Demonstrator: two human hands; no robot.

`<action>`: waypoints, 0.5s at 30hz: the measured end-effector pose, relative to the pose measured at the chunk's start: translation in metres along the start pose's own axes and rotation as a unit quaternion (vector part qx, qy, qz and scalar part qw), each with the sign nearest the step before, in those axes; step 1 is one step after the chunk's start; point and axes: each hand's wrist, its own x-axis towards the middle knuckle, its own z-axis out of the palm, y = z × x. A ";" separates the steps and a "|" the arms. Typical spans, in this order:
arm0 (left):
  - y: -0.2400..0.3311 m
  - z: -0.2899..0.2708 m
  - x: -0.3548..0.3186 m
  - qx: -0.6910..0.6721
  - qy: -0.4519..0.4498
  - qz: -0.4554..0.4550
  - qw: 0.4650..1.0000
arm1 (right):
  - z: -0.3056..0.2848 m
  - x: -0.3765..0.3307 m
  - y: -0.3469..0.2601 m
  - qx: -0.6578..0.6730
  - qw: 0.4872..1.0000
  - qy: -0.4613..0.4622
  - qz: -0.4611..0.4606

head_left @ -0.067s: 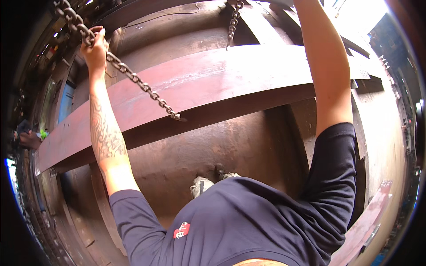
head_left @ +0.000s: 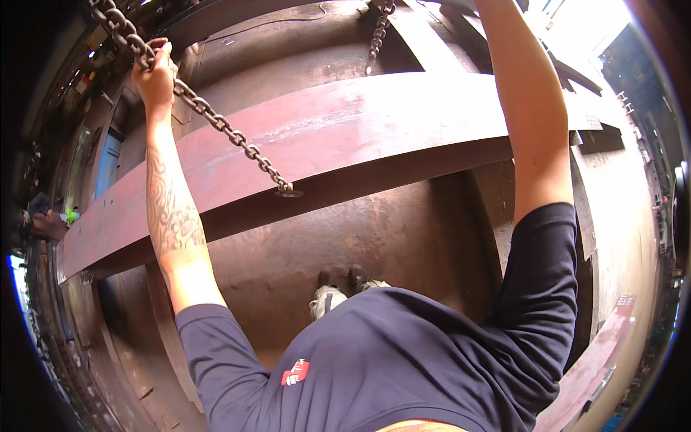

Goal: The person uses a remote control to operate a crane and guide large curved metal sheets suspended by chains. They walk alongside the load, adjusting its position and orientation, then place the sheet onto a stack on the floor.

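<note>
My left hand (head_left: pixel 155 75) is raised at the upper left, its fingers wrapped round a heavy steel link chain (head_left: pixel 209 111). From the top left corner the chain slants down through the hand to the near edge of a long reddish steel beam (head_left: pixel 288 133). A flattened end piece (head_left: pixel 289 193) shows at its lower end; how it meets the beam I cannot tell. Past the upper edge reaches my right arm (head_left: pixel 536 122), so the right hand is out of sight. A second chain (head_left: pixel 378 39) hangs at the top middle, over the beam's far edge.
The beam lies across in front of me, glaring white toward the right. My shoes (head_left: pixel 356 275) stand on a brown steel surface (head_left: pixel 345 230) on its near side. Other steel plates (head_left: pixel 590 367) lie at the right. Farther left, a blue object (head_left: pixel 108 164) stands beyond the beam.
The lower end of the held chain has turned slightly, showing its end piece more broadly. My left hand keeps its grip.
</note>
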 end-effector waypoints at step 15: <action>-0.108 -0.059 0.059 0.158 0.062 0.008 0.986 | 0.046 0.019 0.010 -0.058 0.997 0.018 -0.040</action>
